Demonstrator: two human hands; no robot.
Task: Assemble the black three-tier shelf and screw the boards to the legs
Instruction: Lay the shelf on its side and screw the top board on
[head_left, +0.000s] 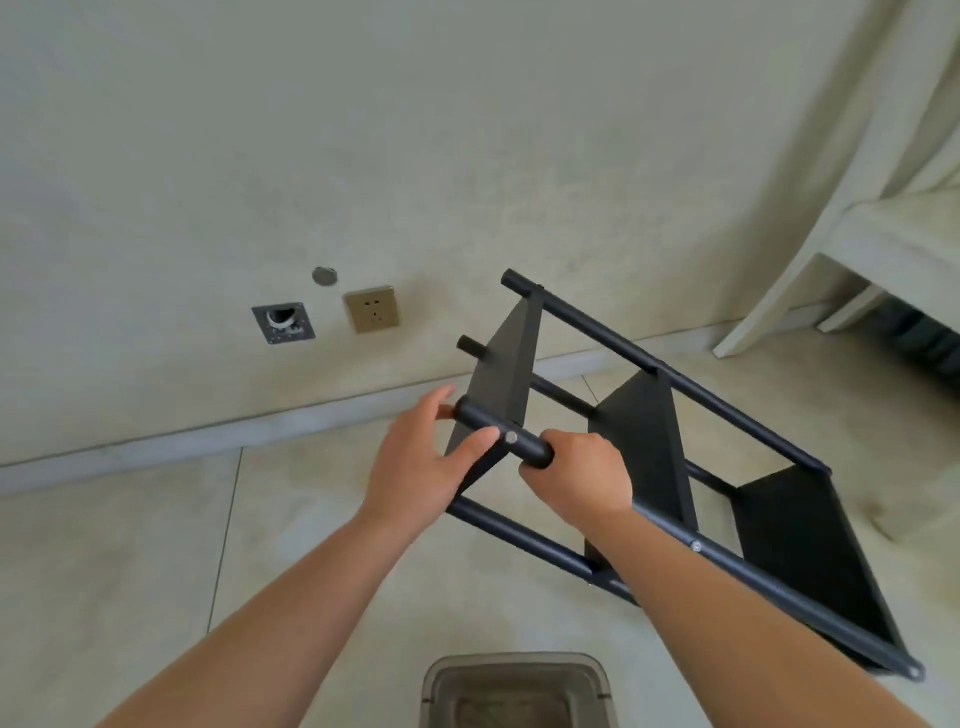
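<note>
Down on the floor by the wall, the black shelf lies tipped on its side, its long axis running from near the hands away to the right and nearer the camera. Both hands work the near top leg: the left hand pinches it beside a screw, the right hand wraps round it just right of that, so the left sits closer to the leg's free end. I count three boards, four legs, two visible screws, one bin below
</note>
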